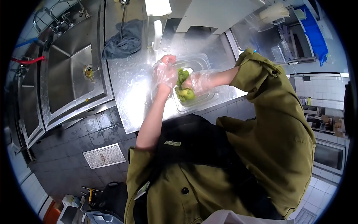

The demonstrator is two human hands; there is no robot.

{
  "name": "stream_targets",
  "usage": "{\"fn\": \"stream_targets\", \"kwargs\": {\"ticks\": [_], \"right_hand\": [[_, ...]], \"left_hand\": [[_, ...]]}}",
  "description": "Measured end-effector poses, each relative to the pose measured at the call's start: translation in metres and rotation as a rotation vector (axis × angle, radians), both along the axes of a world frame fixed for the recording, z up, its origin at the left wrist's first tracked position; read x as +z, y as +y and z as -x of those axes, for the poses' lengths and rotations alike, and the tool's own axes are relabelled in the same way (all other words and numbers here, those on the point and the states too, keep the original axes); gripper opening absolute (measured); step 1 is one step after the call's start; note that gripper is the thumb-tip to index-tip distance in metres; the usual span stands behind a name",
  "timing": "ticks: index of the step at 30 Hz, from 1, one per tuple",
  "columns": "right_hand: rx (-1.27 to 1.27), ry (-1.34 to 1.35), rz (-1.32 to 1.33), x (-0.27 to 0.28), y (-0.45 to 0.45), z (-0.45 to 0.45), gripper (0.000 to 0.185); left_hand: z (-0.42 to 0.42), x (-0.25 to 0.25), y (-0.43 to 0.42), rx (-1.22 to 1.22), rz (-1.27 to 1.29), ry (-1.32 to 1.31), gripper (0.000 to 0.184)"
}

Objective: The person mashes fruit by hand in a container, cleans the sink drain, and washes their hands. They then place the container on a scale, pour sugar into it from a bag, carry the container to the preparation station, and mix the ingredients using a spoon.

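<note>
My left hand (166,72), in a clear plastic glove, is at the left side of a clear plastic container (201,59). Its fingers are curled in, and whatever they hold is hidden. My right hand (196,83), gloved the same way, reaches into the container from the right. Its fingers are closed against some green leafy vegetable (185,93), though the fingertips are partly hidden. The greens lie in a clump between both hands, darker and frilly at the top, paler and smoother below. The container rests on a wet steel counter (128,86).
A steel sink (71,78) with scraps at its drain is on the left. Behind my hands are a dark grey cloth (125,41), a white-handled pitcher (157,33) and a grey metal panel (220,15). A blue tray (313,35) stands far right.
</note>
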State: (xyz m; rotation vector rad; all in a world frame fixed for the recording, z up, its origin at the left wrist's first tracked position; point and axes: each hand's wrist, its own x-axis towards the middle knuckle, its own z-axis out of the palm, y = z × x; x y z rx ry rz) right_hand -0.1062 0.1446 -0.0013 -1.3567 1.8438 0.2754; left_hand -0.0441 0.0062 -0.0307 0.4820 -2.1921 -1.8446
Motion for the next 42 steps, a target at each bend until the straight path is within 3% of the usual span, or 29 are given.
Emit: {"fn": "stream_targets", "kwargs": {"ticks": [3, 6, 9, 12, 13, 15, 17, 20, 21, 24, 25, 28, 32, 34, 36, 37, 40, 42], "right_hand": [[0.029, 0.056, -0.08, -0.014, -0.001, -0.004, 0.022], [-0.201, -0.005, 0.092, -0.001, -0.003, -0.011, 0.014], [-0.233, -0.084, 0.265, -0.007, 0.001, 0.003, 0.019], [-0.275, 0.062, -0.003, 0.05, -0.01, 0.003, 0.038], [-0.19, 0.054, 0.184, 0.04, 0.0, 0.002, 0.045], [0.168, 0.386, 0.543, -0.009, 0.017, -0.007, 0.041], [0.077, 0.303, 0.285, 0.01, -0.007, -0.034, 0.033], [0.048, 0.409, 0.466, -0.082, -0.004, -0.014, 0.024], [0.076, 0.356, 0.571, -0.074, -0.004, -0.01, 0.014], [-0.236, 0.04, 0.395, -0.019, -0.012, -0.011, 0.012], [-0.23, -0.061, 0.531, -0.041, -0.006, -0.003, 0.013], [-0.279, -0.061, 0.511, -0.025, -0.01, 0.002, 0.015], [-0.111, 0.073, 0.079, 0.015, -0.023, 0.017, 0.026], [0.371, 0.17, 0.008, 0.012, -0.021, 0.021, 0.049], [0.094, -0.001, -0.129, 0.044, -0.02, 0.012, 0.058], [0.204, 0.128, -0.052, 0.036, -0.01, 0.008, 0.06], [-0.009, 0.052, -0.304, 0.016, -0.016, 0.001, 0.07], [-0.033, 0.159, -0.242, 0.014, -0.021, -0.004, 0.061]], "left_hand": [[0.0, -0.001, 0.001, 0.014, 0.043, 0.004, 0.032], [0.003, -0.008, 0.001, 0.011, 0.003, 0.036, 0.033], [0.004, -0.009, -0.002, -0.026, 0.046, 0.016, 0.034], [0.004, -0.01, 0.002, 0.05, 0.03, 0.049, 0.029], [0.004, -0.011, 0.003, 0.045, 0.013, 0.049, 0.029], [0.005, -0.011, 0.002, 0.038, -0.016, 0.054, 0.029], [0.008, -0.019, 0.003, 0.052, -0.041, 0.067, 0.029], [0.003, -0.009, 0.001, 0.093, -0.057, 0.043, 0.033], [-0.001, -0.004, 0.003, 0.104, -0.059, 0.025, 0.035], [0.003, -0.011, 0.009, 0.132, -0.044, 0.121, 0.036], [0.002, -0.01, 0.008, 0.118, 0.023, 0.088, 0.035], [0.005, -0.021, 0.008, 0.105, -0.035, 0.142, 0.036], [0.006, -0.023, 0.007, 0.105, -0.02, 0.119, 0.037], [0.007, -0.028, 0.008, 0.106, -0.033, 0.145, 0.037], [0.003, -0.018, 0.008, 0.124, -0.032, 0.144, 0.036], [0.002, -0.014, 0.009, 0.132, -0.031, 0.144, 0.036], [0.002, -0.014, 0.011, 0.176, 0.021, 0.122, 0.036], [0.002, -0.008, 0.009, 0.177, 0.035, 0.096, 0.036]]}}
